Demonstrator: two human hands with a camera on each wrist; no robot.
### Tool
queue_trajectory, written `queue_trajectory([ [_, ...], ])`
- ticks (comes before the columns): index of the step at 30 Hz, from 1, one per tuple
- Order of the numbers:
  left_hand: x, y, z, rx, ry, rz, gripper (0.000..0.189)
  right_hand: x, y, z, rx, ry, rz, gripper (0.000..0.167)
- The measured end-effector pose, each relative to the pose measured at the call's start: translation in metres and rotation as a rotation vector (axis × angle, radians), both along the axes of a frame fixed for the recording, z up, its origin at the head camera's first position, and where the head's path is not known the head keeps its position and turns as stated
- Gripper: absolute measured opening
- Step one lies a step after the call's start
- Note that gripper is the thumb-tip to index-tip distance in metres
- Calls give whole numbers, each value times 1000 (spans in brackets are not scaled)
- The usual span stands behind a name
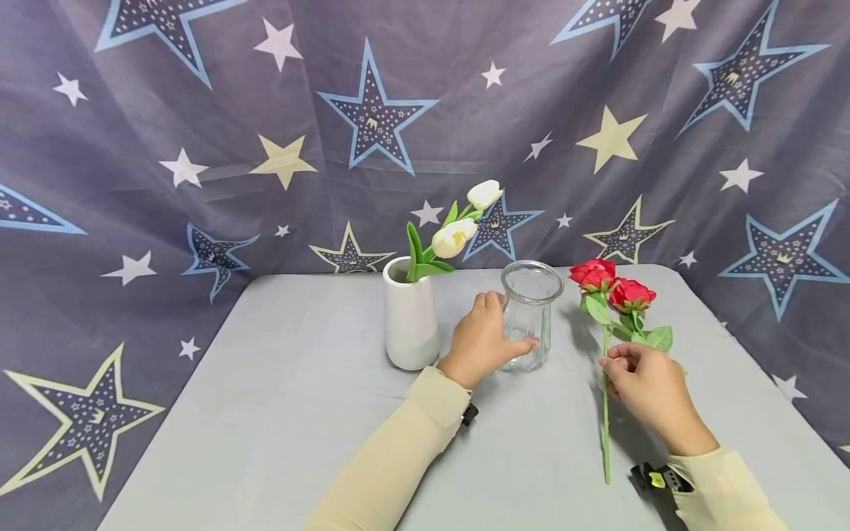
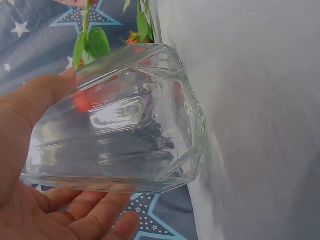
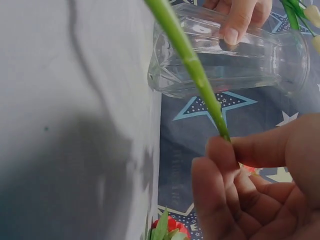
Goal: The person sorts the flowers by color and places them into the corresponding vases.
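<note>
My left hand (image 1: 483, 338) holds the clear glass vase (image 1: 529, 324), its thumb on the near side and its fingers round the far side; the left wrist view shows the vase's faceted base (image 2: 185, 145) close up. Between thumb and fingertips, my right hand (image 1: 647, 383) pinches the green stem (image 3: 192, 62) of a red rose (image 1: 593, 274). That stem hangs down below the hand, to the right of the vase. A second red rose (image 1: 632, 294) is just behind and to the right of the first; most of its stem is hidden by the right hand.
Left of the glass vase stands a white vase (image 1: 412, 324) with white tulips (image 1: 454, 237) leaning right, close to my left hand. A grey cloth covers the table (image 1: 285, 413). Behind it hangs a star-patterned curtain (image 1: 252, 96).
</note>
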State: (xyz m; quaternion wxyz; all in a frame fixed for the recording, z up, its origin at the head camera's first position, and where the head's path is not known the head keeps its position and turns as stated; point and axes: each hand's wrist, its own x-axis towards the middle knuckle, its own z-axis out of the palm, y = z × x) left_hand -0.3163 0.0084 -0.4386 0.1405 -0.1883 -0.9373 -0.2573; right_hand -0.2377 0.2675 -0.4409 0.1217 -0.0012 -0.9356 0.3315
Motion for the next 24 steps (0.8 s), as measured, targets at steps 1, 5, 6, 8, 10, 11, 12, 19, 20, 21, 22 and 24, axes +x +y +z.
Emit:
queue_trajectory([
  [1, 0, 0, 0, 1, 0, 1, 84, 0, 1, 1, 5, 3, 1, 18],
  [5, 0, 1, 0, -3, -3, 0, 83, 0, 2, 4, 20, 16, 3, 18],
  [6, 0, 2, -1, -5, -5, 0, 83, 0, 3, 5, 26, 23, 2, 18],
  [8, 0, 2, -1, -11, -7, -1, 84, 0, 3, 8, 32, 35, 1, 18],
  [10, 0, 2, -1, -12, -7, 1, 84, 0, 4, 10, 42, 47, -1, 19],
  [11, 1, 2, -1, -12, -8, 1, 85, 0, 4, 12, 45, 55, -2, 19],
  [12, 1, 2, -1, -11, -8, 3, 85, 0, 4, 13, 47, 61, -4, 19],
  [19, 0, 0, -2, -11, -6, 9, 85, -2, 3, 22, 50, 86, 1, 20],
  [20, 0, 0, -2, -11, -4, 8, 85, -2, 3, 23, 52, 88, 1, 20],
  [21, 0, 0, -2, -12, -2, 8, 85, -2, 3, 23, 54, 89, 1, 21],
  [22, 0, 0, -2, -11, 1, 7, 85, -2, 3, 24, 55, 92, 2, 21],
  [24, 0, 0, -2, -13, 4, 4, 85, -2, 3, 25, 53, 99, 2, 21],
])
